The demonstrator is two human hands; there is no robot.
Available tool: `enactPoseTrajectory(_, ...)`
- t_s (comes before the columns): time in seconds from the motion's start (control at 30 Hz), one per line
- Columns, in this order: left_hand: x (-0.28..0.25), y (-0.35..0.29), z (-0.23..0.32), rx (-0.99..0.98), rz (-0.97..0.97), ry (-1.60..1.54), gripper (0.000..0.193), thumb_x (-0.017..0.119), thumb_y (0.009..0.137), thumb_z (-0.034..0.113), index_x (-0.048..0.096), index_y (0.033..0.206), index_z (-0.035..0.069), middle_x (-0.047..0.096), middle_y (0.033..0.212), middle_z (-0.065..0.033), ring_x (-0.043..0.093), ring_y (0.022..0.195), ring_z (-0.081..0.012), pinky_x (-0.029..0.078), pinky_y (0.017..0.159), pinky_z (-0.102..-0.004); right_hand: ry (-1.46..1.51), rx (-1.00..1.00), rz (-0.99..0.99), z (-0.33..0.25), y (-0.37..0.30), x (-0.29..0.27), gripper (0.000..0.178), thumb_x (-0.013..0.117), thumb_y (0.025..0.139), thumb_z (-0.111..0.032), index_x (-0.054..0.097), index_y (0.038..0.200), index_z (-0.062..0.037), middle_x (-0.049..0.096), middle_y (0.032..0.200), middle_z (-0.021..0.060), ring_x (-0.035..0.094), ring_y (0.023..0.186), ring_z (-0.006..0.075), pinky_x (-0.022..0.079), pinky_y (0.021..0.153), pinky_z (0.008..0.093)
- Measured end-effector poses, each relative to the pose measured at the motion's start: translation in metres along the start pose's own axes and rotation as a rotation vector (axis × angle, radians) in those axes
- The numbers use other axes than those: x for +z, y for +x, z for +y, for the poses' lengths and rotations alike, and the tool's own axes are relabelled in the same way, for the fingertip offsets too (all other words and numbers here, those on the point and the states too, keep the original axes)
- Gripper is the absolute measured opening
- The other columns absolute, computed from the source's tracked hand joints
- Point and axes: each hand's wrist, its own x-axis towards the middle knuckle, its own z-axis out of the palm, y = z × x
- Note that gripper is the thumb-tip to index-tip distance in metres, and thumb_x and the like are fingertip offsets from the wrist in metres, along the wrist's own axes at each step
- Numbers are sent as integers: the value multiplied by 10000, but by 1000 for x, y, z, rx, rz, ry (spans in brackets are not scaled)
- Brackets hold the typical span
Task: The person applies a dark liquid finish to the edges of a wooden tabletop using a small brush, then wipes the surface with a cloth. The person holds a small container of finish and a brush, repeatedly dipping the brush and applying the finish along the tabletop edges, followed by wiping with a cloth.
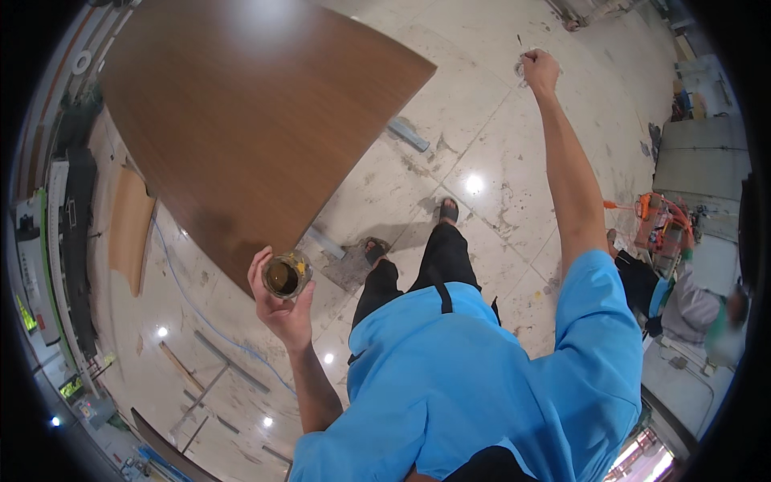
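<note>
Head view: left hand (281,315) is gripping a glass jar (285,275) before the brown panel's (257,112) near corner, hiding it; yellow markings are blurring. Right hand (543,72) is curling, contents indeterminable. Panel's far end is running out of frame.

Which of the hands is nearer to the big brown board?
Left. The left hand, holding a glass container, is at the near end of the board; the right hand is farther out to its right.

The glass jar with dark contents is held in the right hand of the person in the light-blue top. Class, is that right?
Not quite: the head view shows the glass jar with dark contents held in the left hand of the person in the light-blue top.
</note>
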Motion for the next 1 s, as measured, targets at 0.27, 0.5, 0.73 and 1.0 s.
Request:
enactPoseTrajectory(0.27, 169, 72, 21, -64, 9, 19, 739, 884, 730, 50, 564, 1395, 23, 507, 1455, -142, 513, 1352, -241, 492, 1117, -372, 1007, 156, -347, -30, -57, 38, 142, 789, 896, -104, 764, 989, 0, 692, 771, 9, 591, 702, 65, 485, 637, 241)
enactPoseTrajectory(0.5, 271, 92, 57, -172, 108, 55, 729, 913, 751, 158, 580, 1388, 35, 515, 1461, -127, 542, 1325, -228, 500, 1110, -373, 1087, 178, -766, -78, -61, 151, 137, 774, 912, -90, 761, 1015, -1, 727, 851, 14, 614, 750, 76, 500, 678, 263)
enactPoseTrajectory(0.73, 307, 108, 63, -128, 177, 43, 718, 898, 752, 125, 581, 1390, 37, 533, 1454, -132, 533, 1351, -240, 507, 1109, -383, 852, 483, -910, 8, -69, 190, 72, 765, 916, -48, 752, 965, 4, 753, 883, 56, 671, 786, 113, 527, 697, 271)
enactPoseTrajectory(1.0, 328, 117, 43, -182, 201, -16, 734, 887, 740, 29, 565, 1400, 38, 531, 1452, -124, 522, 1357, -242, 493, 1134, -395, 1294, 587, -775, -44, -92, 134, 115, 791, 892, -111, 769, 968, -27, 582, 695, -51, 486, 620, 65, 405, 557, 266)
